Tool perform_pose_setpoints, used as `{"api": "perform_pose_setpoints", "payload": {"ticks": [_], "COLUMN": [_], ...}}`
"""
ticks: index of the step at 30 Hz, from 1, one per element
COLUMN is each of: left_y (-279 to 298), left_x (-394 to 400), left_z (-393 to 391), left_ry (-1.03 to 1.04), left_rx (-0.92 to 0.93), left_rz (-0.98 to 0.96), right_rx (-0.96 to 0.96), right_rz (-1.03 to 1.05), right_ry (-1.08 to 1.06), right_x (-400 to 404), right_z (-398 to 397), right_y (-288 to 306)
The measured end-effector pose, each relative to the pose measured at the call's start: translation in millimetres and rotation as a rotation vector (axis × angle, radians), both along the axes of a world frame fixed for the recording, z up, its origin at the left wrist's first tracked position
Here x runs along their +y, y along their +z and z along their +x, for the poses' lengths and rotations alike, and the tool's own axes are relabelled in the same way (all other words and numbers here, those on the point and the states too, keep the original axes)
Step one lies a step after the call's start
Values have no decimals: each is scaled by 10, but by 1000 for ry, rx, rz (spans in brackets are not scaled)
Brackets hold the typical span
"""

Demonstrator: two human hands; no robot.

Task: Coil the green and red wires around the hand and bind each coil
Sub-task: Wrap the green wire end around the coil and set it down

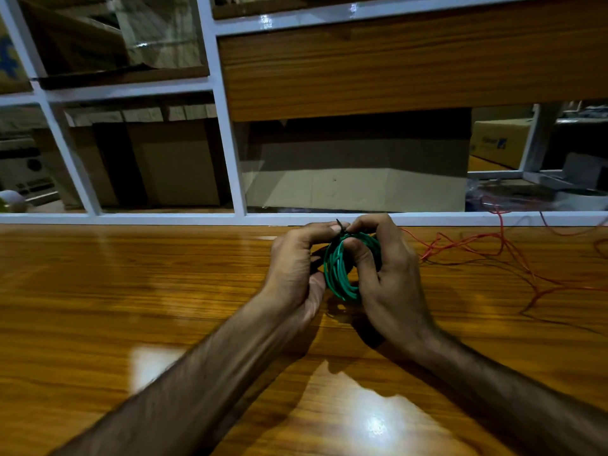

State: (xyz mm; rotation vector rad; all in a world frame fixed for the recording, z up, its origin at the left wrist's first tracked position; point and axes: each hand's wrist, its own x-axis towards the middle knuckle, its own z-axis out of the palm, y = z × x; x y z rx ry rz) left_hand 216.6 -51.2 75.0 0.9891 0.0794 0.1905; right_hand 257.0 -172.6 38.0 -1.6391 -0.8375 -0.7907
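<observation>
Green wire coil (342, 268), ring held on edge above the wooden table (131, 291), gripped by left hand (296, 268) and right hand (385, 268); both pinched a dark tie (340, 224) atop; red wire (513, 255) lay loose to the right.

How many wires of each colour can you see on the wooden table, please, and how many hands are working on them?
Green wire, coiled and held between both hands: 1
Red wire, loose on the table to the right: 1, as far as the tangle shows
Hands: 2, left hand and right hand
Total: 2 wires, 2 hands
</observation>
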Motion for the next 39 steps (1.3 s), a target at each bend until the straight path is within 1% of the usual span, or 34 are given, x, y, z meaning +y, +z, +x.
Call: {"api": "perform_pose_setpoints", "payload": {"ticks": [9, 16, 19, 22, 26, 31, 39], "left_y": [56, 98, 106, 120, 119, 112, 25], "left_x": [-15, 80, 112, 148, 235, 336, 369], "left_z": [-12, 36, 56, 60, 76, 114, 201], "left_ry": [90, 28, -6, 18, 34, 25, 110], "left_rx": [12, 8, -5, -30, -43, -46, -56], "left_rz": [56, 175, 279, 449, 609, 744, 904], "right_rx": [-2, -7, 21, 55, 119, 120, 130], "right_rz": [-21, -50, -60, -79, -87, -132, -175], "right_ry": [17, 2, 28, 55, 121, 181, 230], "right_x": [11, 4, 14, 19, 19, 11, 28], "right_z": [10, 29, 31, 22, 6, 0, 5], "right_y": [6, -12, -18, -24, -17, -24, -35]}}
